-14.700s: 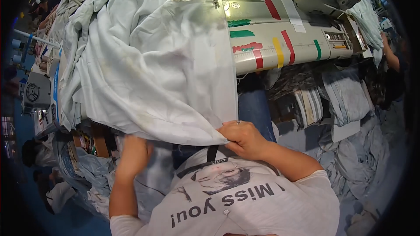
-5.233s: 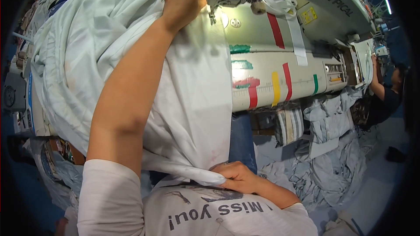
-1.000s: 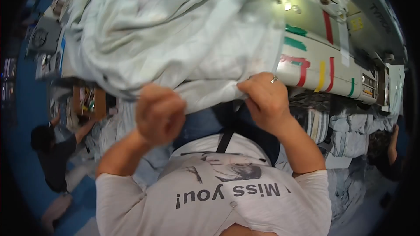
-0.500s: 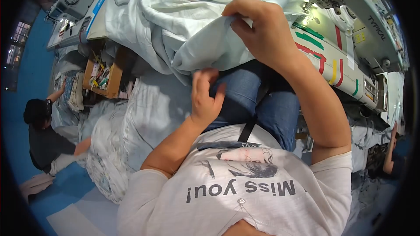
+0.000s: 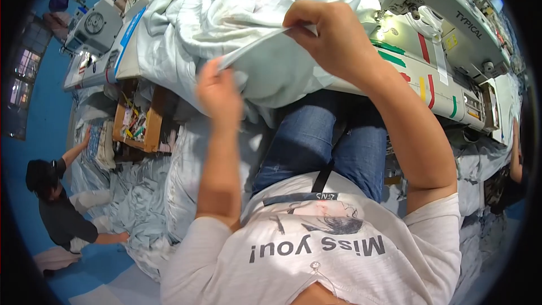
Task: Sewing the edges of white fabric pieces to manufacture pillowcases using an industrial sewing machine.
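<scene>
A large pale green-white fabric [image 5: 271, 73] is heaped over the sewing table and hangs down toward my lap. My right hand [image 5: 327, 36] pinches its edge between thumb and fingers. My left hand [image 5: 219, 90], a little smeared by motion, grips the same edge farther left. Between the two hands the edge runs taut as a slanting line, and the cloth hangs below it. To the right of my right hand stands a white sewing machine [image 5: 446, 14], its needle area lit.
The machine bed carries green, red and yellow tape strips [image 5: 395, 56]. A wooden drawer [image 5: 138, 124] of small tools hangs under the table's left side. Another machine [image 5: 95, 25] stands at far left. A co-worker [image 5: 56, 203] bends over piled cloth; another person's arm [image 5: 516, 152] shows at right.
My left hand has moved up and left and taken hold of the fabric edge. The edge is now stretched between both hands; my right hand keeps its pinch.
</scene>
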Available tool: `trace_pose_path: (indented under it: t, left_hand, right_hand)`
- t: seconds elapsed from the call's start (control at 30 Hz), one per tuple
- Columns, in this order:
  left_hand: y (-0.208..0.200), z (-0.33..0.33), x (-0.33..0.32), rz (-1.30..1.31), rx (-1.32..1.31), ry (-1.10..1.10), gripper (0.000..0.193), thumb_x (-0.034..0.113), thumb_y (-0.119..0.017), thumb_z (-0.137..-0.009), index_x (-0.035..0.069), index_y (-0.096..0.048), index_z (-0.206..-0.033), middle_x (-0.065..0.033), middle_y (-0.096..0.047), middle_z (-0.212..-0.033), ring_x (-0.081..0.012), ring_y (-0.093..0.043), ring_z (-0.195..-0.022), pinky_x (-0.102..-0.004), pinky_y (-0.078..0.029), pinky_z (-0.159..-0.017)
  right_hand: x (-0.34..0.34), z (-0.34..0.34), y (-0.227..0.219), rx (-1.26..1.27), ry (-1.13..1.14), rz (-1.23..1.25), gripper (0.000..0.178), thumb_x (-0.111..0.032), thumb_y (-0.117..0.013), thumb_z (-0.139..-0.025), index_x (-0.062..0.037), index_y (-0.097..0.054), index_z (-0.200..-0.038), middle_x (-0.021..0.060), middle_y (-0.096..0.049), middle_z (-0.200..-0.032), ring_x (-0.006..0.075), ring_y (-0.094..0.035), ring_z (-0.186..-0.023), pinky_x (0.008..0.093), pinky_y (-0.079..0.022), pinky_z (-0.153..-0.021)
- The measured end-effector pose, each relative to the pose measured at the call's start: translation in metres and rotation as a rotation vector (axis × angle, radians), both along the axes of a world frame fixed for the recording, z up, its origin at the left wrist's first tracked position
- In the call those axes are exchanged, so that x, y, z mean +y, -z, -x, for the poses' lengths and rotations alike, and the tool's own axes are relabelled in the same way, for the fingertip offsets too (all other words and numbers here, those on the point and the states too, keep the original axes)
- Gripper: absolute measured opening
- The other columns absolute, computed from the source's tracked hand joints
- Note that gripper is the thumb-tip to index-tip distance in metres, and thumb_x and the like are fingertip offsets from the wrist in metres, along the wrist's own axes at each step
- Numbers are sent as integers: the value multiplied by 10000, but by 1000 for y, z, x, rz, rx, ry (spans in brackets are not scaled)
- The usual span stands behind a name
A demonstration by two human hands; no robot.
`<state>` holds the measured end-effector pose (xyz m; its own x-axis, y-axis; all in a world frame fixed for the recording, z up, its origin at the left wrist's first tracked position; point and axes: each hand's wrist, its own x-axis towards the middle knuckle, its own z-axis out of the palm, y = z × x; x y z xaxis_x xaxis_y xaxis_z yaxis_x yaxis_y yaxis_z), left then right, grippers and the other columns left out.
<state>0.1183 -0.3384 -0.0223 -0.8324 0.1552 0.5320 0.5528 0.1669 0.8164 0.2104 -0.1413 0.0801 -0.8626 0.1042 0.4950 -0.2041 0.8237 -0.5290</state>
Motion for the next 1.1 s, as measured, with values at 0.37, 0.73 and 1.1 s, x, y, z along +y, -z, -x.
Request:
trace_pose_path:
  t: [0.37, 0.73, 1.1]
  left_hand:
    - [-154, -3, -70, 587, 688, 435, 314, -133, -608, -764, 7, -649, -1041, -140, -668, -874, -263, -659, -712, -290, -496, -639]
    - [-159, 21, -85, 798, 407, 563, 350, -134, -597, -742, -8, -664, -1062, -140, -679, -894, -253, -665, -753, -307, -506, -669]
    - [-151, 30, -80, 741, 465, 571, 242, -82, -619, -816, -7, -683, -1037, -120, -674, -825, -196, -627, -680, -283, -474, -633]
  right_hand:
    - [12, -59, 31, 124, 159, -16, 431, -41, -716, -774, -62, -565, -1178, 129, -575, -1167, 321, -567, -1087, 375, -462, -916]
    - [29, -68, 42, 78, 257, 66, 298, -44, -730, -788, -33, -612, -1061, 97, -589, -1185, 287, -591, -1074, 333, -455, -912]
    - [46, -73, 47, 7, 317, 75, 262, -53, -721, -803, -25, -619, -1042, 95, -588, -1187, 274, -590, -1082, 335, -449, -926]
